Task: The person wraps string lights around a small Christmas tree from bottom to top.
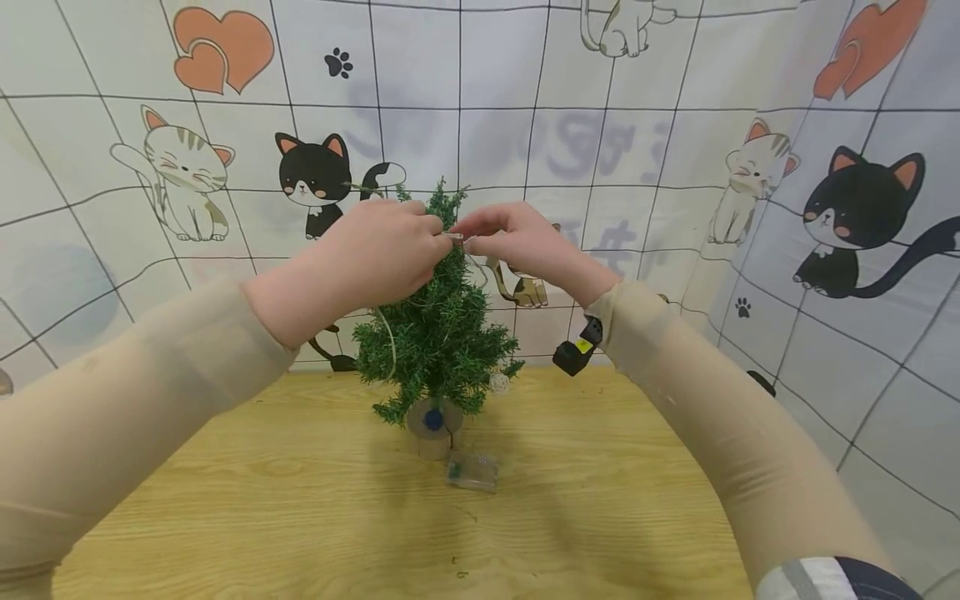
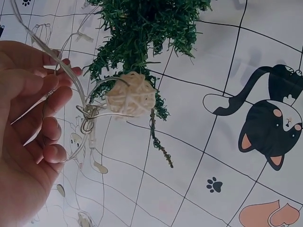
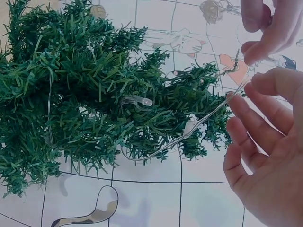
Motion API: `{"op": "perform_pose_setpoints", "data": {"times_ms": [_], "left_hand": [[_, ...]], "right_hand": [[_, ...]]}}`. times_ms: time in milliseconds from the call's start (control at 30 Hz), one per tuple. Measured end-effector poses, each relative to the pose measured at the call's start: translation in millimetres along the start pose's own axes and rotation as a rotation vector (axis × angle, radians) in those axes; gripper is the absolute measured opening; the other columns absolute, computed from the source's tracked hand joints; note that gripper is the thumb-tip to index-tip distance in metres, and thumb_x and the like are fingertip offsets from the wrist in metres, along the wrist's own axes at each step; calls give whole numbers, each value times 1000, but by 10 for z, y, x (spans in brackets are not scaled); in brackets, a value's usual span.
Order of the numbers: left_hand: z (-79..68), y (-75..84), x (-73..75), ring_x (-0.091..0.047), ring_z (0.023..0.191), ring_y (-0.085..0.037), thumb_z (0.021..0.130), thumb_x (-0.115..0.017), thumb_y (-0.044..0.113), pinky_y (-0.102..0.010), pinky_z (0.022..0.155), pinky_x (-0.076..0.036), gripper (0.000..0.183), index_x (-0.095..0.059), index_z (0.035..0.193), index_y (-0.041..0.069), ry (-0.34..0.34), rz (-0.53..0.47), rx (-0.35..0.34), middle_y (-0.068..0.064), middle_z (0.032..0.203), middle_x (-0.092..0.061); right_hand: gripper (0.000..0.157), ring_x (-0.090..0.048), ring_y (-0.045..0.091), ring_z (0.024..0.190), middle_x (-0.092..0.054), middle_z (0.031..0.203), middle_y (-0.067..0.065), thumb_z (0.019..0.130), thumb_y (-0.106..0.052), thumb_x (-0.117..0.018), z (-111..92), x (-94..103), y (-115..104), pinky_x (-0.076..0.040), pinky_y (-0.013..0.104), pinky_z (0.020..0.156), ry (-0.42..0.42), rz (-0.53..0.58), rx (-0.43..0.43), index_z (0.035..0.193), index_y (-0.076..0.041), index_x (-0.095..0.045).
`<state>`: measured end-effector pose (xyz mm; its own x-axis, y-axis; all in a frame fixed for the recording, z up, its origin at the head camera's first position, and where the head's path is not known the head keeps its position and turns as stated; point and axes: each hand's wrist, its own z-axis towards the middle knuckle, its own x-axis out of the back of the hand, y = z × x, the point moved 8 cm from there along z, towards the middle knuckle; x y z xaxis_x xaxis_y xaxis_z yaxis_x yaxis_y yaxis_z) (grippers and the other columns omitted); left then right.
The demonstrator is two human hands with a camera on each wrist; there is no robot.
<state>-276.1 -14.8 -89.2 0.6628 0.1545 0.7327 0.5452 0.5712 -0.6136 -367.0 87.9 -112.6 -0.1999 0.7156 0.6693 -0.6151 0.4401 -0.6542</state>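
A small green artificial Christmas tree [image 1: 442, 329] stands upright in a pale round base [image 1: 431, 442]. Near its top, my left hand [image 1: 378, 250] and right hand [image 1: 525, 242] almost meet, both holding thin clear string-light wire [image 3: 208, 120]. In the left wrist view, the wire runs through the left fingers [image 2: 56, 153]; a tangled knot [image 2: 89, 118] and a cream woven ball [image 2: 131, 94] hang beside them. The right thumb and index finger pinch the wire in the right wrist view, where a small bulb [image 3: 147, 101] shows among the branches.
On the wooden table [image 1: 300, 500], a clear plastic box [image 1: 472, 472] lies in front of the base. Another woven ball [image 1: 498, 382] hangs at the lower right branches. A cat-printed cloth [image 1: 495, 67] covers the back and the right side. A black device [image 1: 573, 357] is strapped to the right wrist.
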Motion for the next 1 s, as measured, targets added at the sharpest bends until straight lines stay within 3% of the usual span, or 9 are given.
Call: {"op": "perform_pose_setpoints", "data": {"times_ms": [167, 300, 433, 533, 667, 833, 933, 1000], "left_hand": [[22, 0, 17, -56, 80, -25, 95, -62, 9, -35, 69, -51, 22, -68, 116, 6, -38, 21, -6, -7, 95, -66], [33, -1, 32, -54, 80, -26, 92, -64, 4, -35, 68, -49, 24, -68, 116, 7, -46, 28, -17, -7, 94, -65], [24, -18, 49, -54, 80, -27, 92, -62, -1, -36, 68, -48, 33, -62, 124, 8, -7, 10, 3, -8, 93, -63], [-28, -69, 54, -54, 77, -28, 92, -57, -8, -36, 60, -46, 38, -54, 126, 9, 68, -54, 78, -9, 91, -60], [-171, -234, 19, -51, 72, -29, 90, -50, -12, -36, 50, -41, 40, -47, 125, 9, 190, -156, 224, -10, 85, -54], [-337, -538, -13, -53, 75, -34, 87, -46, -11, -41, 56, -42, 39, -51, 123, 4, 323, -275, 355, -15, 93, -59], [-401, -719, -68, -56, 78, -32, 88, -46, -6, -42, 61, -40, 35, -56, 121, 3, 313, -392, 429, -16, 99, -63], [-445, -815, -127, -55, 73, -29, 90, -46, -1, -41, 61, -38, 33, -58, 120, 4, 266, -465, 484, -14, 98, -64]], "right_hand": [[25, -57, 23, 76, -67, 109, 2, 94, -22, -63, 41, -13, -35, -45, 30, 58, -6, -29, -28, 116, -13, -69], [19, -56, 20, 69, -68, 99, 3, 94, -22, -64, 54, 8, -81, -44, 29, 58, 14, -61, -27, 108, -11, -72], [17, -53, 20, 70, -68, 94, 4, 95, -21, -62, 32, 53, -125, -42, 30, 62, 44, -93, -14, 103, -11, -73], [19, -53, 22, 77, -68, 97, 6, 95, -21, -63, 13, 67, -157, -43, 34, 72, 56, -95, -3, 106, -9, -72], [23, -56, 24, 71, -68, 101, 10, 95, -23, -64, 24, 28, -189, -46, 35, 75, 35, -89, 9, 109, -7, -71], [21, -59, 25, 68, -68, 98, 9, 95, -23, -63, 48, 9, -210, -47, 35, 77, 37, -121, 19, 106, -7, -71], [20, -60, 22, 79, -68, 98, 5, 95, -23, -64, 39, 36, -210, -46, 35, 81, 57, -140, 15, 106, -8, -71], [20, -60, 19, 87, -68, 98, 3, 95, -23, -63, 26, 57, -204, -46, 35, 82, 71, -151, 14, 107, -8, -71]]}}
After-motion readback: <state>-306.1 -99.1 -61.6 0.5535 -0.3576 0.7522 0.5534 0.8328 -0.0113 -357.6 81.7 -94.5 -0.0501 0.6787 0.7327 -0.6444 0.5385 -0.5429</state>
